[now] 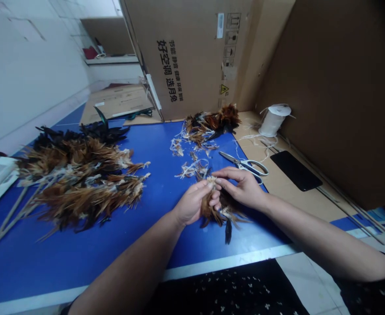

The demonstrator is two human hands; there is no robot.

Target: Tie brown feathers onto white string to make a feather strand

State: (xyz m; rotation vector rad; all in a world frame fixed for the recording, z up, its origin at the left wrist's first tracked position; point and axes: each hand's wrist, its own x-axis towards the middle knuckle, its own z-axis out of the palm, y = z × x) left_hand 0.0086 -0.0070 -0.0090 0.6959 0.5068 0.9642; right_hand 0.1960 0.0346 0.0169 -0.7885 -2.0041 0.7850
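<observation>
A bunch of brown and black feathers [208,209] hangs from my left hand [195,199], which is closed around its pale quill ends. My right hand [243,186] has its thumb and forefinger pinched at those same quill ends, just above the left thumb. Loose feather bits and white string [192,169] lie on the blue table just beyond my hands. A pair of scissors [245,165] rests beside my right hand, blades pointing away to the left, handles partly behind the hand.
Feather bundles [90,179] on sticks cover the table's left side. Another feather pile [212,124] lies at the back. On cardboard to the right are a spool of white string [274,120], a black phone [296,170] and thin rods [346,210]. Large cardboard boxes [199,57] stand behind.
</observation>
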